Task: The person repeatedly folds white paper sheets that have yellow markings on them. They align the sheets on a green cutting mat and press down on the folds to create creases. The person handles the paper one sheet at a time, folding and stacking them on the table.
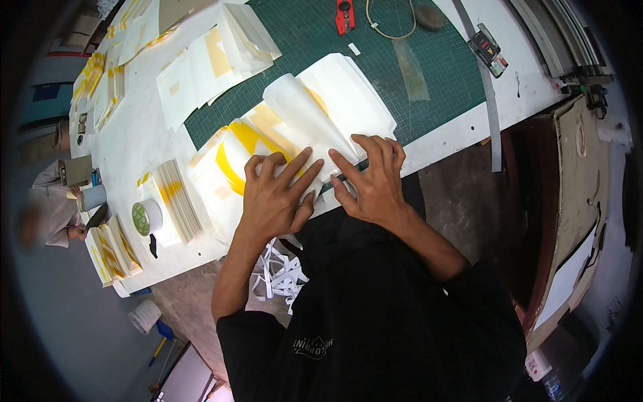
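My left hand (276, 194) lies with its fingers spread on a white sheet with yellow print (231, 157). Close by, my right hand (374, 179) rests its fingertips along the near edge of the white sheets, thumb and forefinger apart. Between and beyond the hands, a translucent white sheet (303, 110) curls up over a flat white sheet (355, 87). Whether the curled sheet is attached underneath I cannot tell. These sheets lie partly on a green cutting mat (442, 94) at the table's near edge.
On the mat are a red cutter (345, 19) and a loop of cord (392, 30). A metal ruler (494, 127) overhangs the edge at right. A tape roll (146, 218) and sheet stacks (175, 197) stand left. White paper strips (281, 275) lie below; another person (57, 194) is far left.
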